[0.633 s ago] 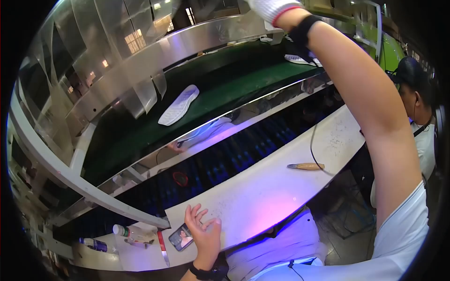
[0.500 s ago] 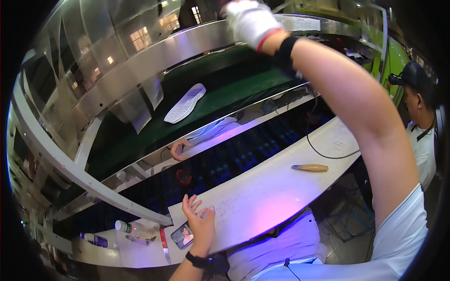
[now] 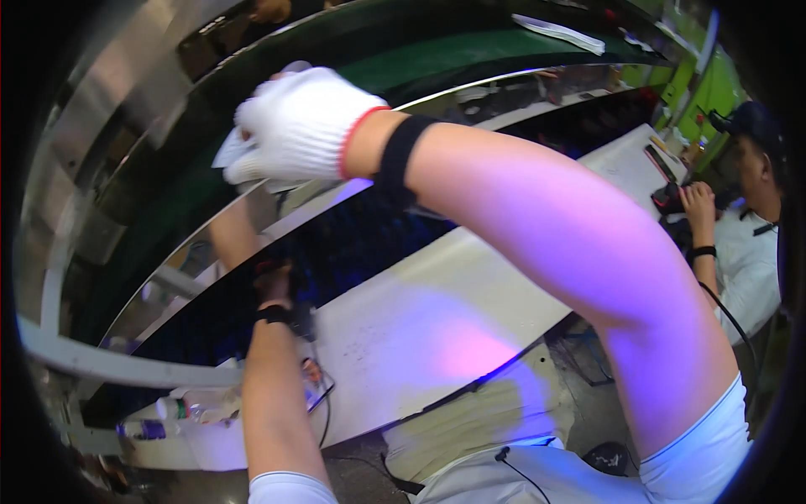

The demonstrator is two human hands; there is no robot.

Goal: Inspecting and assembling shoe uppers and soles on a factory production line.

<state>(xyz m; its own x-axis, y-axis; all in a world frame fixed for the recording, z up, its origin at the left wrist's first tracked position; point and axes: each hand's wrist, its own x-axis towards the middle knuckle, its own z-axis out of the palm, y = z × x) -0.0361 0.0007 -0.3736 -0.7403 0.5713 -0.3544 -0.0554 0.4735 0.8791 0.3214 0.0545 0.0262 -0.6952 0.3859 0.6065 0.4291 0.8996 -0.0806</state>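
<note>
Flat white insole-like piece [image 3: 228,151], mostly hidden under gloved right hand [image 3: 294,126], pinched at fingertips, edge poking out left of hand, above the green belt [image 3: 470,59].

Knit cloth glove [image 3: 298,118]; glossy metal rail [image 3: 126,365]

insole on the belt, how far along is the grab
Done: the gloved right hand has reached the green belt and closed on the white insole. In hand: the insole sits at belt level in that grip. Left: bringing it to the white bench; the left hand is at the bench's far edge, its grip hidden.
</note>
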